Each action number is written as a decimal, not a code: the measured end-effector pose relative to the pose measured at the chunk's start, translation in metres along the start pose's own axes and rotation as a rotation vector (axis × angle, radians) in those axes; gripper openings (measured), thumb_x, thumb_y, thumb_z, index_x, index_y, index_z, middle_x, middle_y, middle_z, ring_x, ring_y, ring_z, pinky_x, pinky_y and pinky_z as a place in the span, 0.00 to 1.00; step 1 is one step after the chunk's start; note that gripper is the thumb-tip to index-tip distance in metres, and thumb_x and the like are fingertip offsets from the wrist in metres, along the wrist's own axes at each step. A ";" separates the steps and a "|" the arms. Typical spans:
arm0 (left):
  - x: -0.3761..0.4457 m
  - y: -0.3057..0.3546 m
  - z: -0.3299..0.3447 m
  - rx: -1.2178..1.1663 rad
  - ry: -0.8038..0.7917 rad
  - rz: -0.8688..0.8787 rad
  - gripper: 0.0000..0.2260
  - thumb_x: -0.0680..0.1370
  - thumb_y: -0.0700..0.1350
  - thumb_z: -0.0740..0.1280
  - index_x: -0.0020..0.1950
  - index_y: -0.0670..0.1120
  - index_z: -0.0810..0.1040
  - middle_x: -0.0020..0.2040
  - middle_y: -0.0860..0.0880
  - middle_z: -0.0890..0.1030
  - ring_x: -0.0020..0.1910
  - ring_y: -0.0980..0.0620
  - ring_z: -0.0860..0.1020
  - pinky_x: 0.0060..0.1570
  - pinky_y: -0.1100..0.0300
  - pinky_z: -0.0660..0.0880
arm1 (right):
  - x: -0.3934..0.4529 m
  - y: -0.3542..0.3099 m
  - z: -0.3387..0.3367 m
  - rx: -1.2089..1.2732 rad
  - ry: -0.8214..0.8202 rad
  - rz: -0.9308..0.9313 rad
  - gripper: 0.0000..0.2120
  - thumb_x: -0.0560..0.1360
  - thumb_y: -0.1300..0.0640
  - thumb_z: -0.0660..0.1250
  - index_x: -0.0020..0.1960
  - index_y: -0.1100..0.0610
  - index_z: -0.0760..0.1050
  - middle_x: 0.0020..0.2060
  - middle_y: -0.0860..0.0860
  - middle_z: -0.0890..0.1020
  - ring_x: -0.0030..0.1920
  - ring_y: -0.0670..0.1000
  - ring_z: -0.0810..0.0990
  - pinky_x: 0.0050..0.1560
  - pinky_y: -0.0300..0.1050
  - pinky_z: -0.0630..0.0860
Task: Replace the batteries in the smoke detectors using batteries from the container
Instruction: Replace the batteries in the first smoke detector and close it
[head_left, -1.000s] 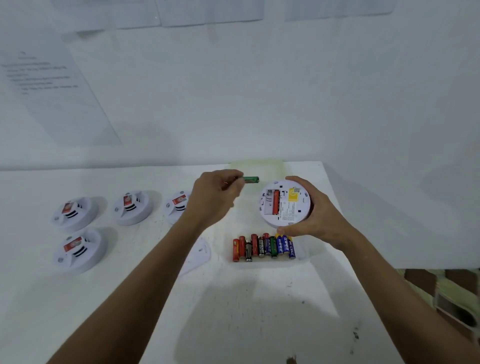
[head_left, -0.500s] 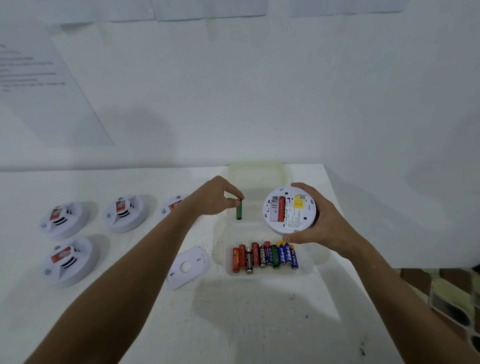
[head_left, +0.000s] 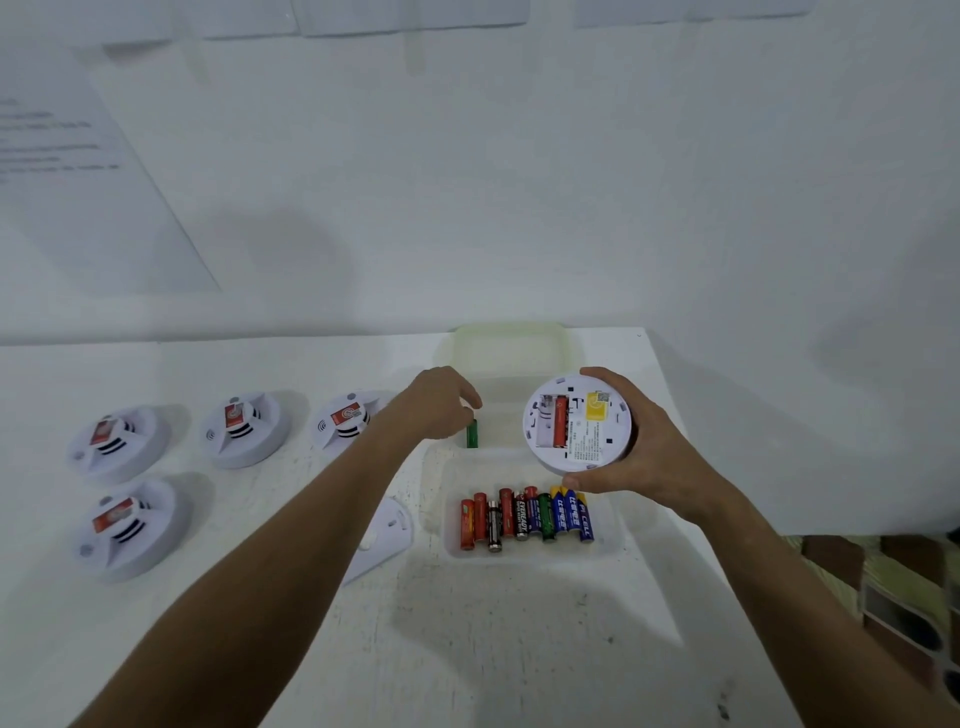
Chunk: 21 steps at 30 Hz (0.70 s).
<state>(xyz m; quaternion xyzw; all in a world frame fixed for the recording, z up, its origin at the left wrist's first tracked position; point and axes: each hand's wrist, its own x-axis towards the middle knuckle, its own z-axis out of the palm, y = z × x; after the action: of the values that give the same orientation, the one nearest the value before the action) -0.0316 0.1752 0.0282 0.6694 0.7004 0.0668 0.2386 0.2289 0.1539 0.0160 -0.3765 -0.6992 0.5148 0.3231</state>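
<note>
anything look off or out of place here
One green battery sits alone in the container's far section under the left hand, apart from the row of batteries. A loose mounting plate lies on the table.

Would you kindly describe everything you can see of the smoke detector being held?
The held detector is a round, white, plastic-looking disc, tilted with its back toward the camera above the container. Its open battery bay holds one red battery, with an empty slot beside it. A yellow sticker and a printed label sit on the back. The right hand grips its rim, thumb below and fingers on top.
</note>
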 end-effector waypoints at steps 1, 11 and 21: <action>-0.003 0.000 -0.002 -0.027 0.035 0.004 0.12 0.79 0.42 0.65 0.61 0.47 0.81 0.68 0.49 0.75 0.64 0.50 0.74 0.58 0.65 0.66 | 0.000 -0.001 0.000 -0.005 -0.002 0.000 0.45 0.56 0.64 0.83 0.68 0.47 0.69 0.58 0.39 0.79 0.61 0.42 0.77 0.52 0.40 0.81; -0.062 0.033 -0.019 -0.388 0.224 0.266 0.08 0.75 0.49 0.71 0.52 0.58 0.78 0.59 0.57 0.75 0.56 0.59 0.76 0.51 0.64 0.74 | 0.002 -0.012 0.008 0.009 -0.029 -0.049 0.46 0.57 0.64 0.83 0.71 0.50 0.68 0.60 0.44 0.79 0.62 0.48 0.77 0.55 0.44 0.80; -0.082 0.047 -0.014 -0.389 0.210 0.294 0.13 0.72 0.44 0.72 0.53 0.57 0.75 0.56 0.51 0.76 0.51 0.54 0.78 0.45 0.63 0.78 | 0.005 -0.023 0.019 0.001 -0.045 -0.107 0.47 0.56 0.66 0.83 0.70 0.50 0.67 0.58 0.41 0.80 0.60 0.45 0.79 0.53 0.39 0.79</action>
<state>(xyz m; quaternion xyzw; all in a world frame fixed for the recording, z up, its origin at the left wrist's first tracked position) 0.0040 0.1032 0.0800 0.6947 0.5906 0.3034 0.2766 0.2057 0.1448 0.0330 -0.3267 -0.7252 0.5052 0.3347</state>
